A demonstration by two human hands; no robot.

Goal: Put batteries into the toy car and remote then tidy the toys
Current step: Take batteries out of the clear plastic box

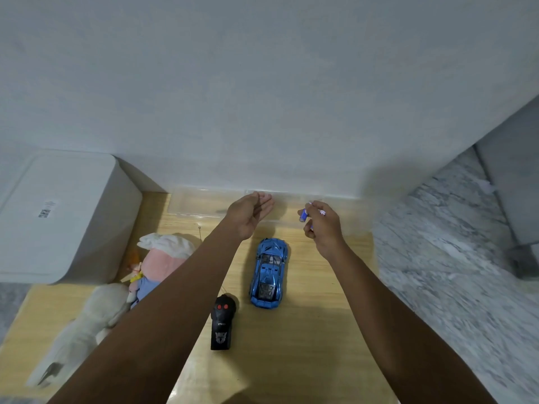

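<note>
The left forearm (163, 301) covers the right side of the pink doll (163, 262) and part of the white plush toy (87, 325); what lies beneath cannot be told. Both arms run off the bottom edge. The right hand (322, 225) hides most of the blue battery (303, 214); whether its fingers (309, 228) enclose more batteries cannot be told. The label on the white box (58, 217) is too small to read, and the box is cut off at the left edge. The clear tray (198, 204) is faint, its outline hard to trace. The remote (222, 323) carries illegible markings. The floor at right is blurred.
</note>
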